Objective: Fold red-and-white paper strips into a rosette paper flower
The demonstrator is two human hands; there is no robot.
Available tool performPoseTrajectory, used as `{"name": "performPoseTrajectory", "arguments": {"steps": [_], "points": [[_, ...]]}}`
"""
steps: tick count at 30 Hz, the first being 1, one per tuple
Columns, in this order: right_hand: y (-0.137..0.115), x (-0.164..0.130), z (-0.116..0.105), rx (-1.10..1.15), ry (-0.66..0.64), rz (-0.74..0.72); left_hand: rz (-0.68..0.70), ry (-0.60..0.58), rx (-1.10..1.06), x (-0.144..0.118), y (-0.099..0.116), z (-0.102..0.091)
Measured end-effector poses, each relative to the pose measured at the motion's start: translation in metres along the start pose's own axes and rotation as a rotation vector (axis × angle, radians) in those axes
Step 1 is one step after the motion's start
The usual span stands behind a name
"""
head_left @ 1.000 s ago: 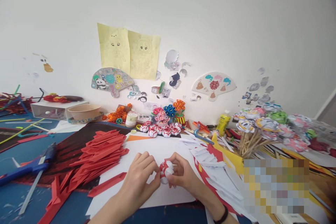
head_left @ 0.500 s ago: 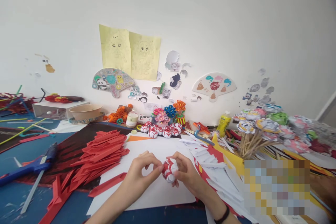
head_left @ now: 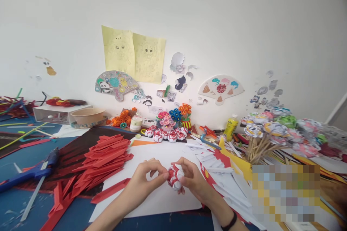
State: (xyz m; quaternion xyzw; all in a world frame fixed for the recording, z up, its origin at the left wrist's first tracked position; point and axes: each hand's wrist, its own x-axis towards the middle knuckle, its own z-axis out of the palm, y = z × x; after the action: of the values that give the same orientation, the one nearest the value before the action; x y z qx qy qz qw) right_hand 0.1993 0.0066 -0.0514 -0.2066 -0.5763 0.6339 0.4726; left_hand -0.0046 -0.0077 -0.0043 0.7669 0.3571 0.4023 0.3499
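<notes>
Above a white paper sheet (head_left: 151, 196), a red and white folded paper ball (head_left: 175, 177) is held between my two hands. My right hand (head_left: 191, 178) wraps its right side, thumb in front and fingers behind. From the left, thumb and forefinger of my left hand (head_left: 150, 177) pinch at the ball's edge; what exactly lies between those fingertips is hidden. Folded red paper strips (head_left: 105, 158) are heaped left of the sheet, and one red strip (head_left: 111, 190) lies on its edge. Folded white paper strips (head_left: 217, 173) spread out on the right.
A blue glue gun (head_left: 45, 168) lies at the left. Several finished red and white balls (head_left: 165, 134) line the sheet's far edge, near a jar (head_left: 136, 123) and small flower pots. Paper flowers on sticks (head_left: 256, 144) stand at the right beside a yellow bottle (head_left: 231, 127).
The paper ball appears turned slightly between my fingers. Both hands keep nearly the same place and grip.
</notes>
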Motion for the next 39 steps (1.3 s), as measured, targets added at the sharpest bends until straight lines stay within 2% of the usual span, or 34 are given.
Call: {"name": "performPoseTrajectory", "arguments": {"steps": [12, 26, 31, 39], "points": [[0.003, 0.000, -0.004, -0.056, 0.007, 0.003, 0.072, -0.004, 0.165, -0.001, -0.008, 0.000], [0.003, 0.000, -0.002, -0.077, -0.007, 0.025, 0.190, 0.028, 0.217, -0.006, 0.005, 0.002], [0.001, 0.000, 0.000, -0.062, 0.005, 0.017, 0.180, 0.030, 0.161, -0.004, 0.004, 0.004], [0.000, 0.000, 0.002, -0.051, 0.020, 0.019, 0.065, 0.019, 0.049, -0.003, 0.001, 0.006]]}}
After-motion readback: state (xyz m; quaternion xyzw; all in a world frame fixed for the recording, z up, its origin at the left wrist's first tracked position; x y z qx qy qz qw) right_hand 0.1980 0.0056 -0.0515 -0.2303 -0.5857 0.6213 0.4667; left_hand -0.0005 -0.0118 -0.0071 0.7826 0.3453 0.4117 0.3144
